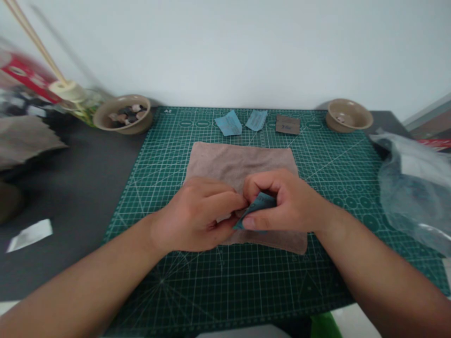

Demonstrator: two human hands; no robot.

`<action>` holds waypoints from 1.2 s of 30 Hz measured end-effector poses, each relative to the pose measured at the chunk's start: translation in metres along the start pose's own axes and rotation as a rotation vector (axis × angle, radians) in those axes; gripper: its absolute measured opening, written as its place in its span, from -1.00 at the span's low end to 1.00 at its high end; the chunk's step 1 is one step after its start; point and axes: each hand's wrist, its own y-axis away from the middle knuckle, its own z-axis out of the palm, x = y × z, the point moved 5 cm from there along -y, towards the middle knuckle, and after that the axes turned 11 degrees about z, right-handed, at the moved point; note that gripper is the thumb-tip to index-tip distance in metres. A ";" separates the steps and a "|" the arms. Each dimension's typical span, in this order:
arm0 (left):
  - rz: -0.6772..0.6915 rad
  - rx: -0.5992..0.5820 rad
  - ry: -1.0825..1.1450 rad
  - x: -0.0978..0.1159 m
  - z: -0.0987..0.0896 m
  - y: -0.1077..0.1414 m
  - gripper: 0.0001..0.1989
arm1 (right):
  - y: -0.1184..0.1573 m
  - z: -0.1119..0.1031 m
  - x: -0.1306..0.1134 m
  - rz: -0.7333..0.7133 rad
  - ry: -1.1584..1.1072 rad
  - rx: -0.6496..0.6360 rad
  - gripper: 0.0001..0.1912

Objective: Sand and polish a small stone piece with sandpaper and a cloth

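Observation:
Above the brown cloth (243, 162), my two hands meet. My right hand (287, 202) is closed on a folded piece of blue sandpaper (262, 202), thumb pressed along its lower edge. The fingers of my left hand (197, 213) are pinched together against the sandpaper's left end. A bit of something pale shows between them, but what they grip is mostly hidden. Behind the cloth lie two light blue sandpaper pieces (229, 123) and a brown sandpaper piece (287, 125) with writing on it.
A green cutting mat (162, 159) covers the dark table. At its back left stands a bowl of small stones (123, 115); another bowl (348, 115) at the back right holds a small pale piece. A clear plastic bag (416, 188) lies right, a white scrap (31, 234) left.

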 end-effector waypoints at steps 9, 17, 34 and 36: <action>0.018 -0.052 -0.009 0.001 0.003 0.001 -0.89 | 0.001 0.002 -0.002 0.045 0.142 0.031 -0.84; -0.052 0.173 0.126 0.002 -0.010 -0.002 -0.84 | 0.005 -0.002 -0.005 -0.030 -0.204 0.010 -0.84; 0.001 0.079 0.069 0.002 -0.008 -0.004 -0.87 | 0.003 0.001 -0.003 -0.087 -0.165 -0.054 -0.73; 0.015 0.051 0.064 0.002 -0.005 -0.002 -0.89 | 0.003 0.002 -0.003 -0.057 -0.108 -0.045 -0.72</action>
